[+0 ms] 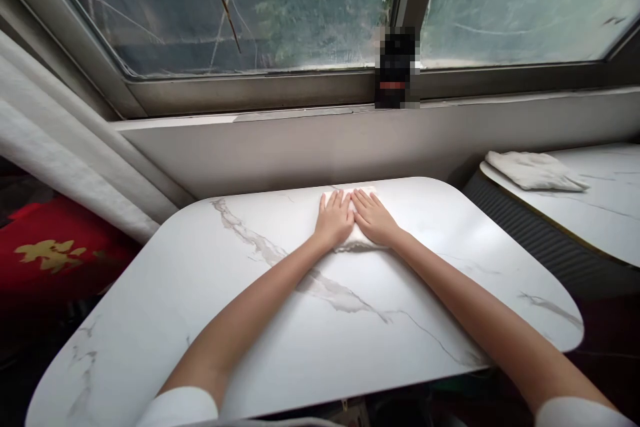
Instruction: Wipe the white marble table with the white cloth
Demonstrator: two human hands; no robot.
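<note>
Both arms reach out over a white marble-patterned table [270,320]. Near its far edge lies a folded white cloth [361,240]. My left hand [334,219] rests flat on the left part of the cloth, fingers stretched out and pointing away from me. Beside it, my right hand [374,217] presses flat on the right part, its fingers also extended. The two hands nearly meet at the fingertips and thumbs. Much of the cloth is hidden beneath them; its near edge and a strip between the hands show.
Behind the table runs a low wall under a window [250,90]. A pale curtain [75,140] hangs at left, above a red fabric with a gold pattern [60,247]. At right, another white cloth [535,170] lies on a second marble-patterned table [615,180]. A blurred dark object [397,70] stands on the sill.
</note>
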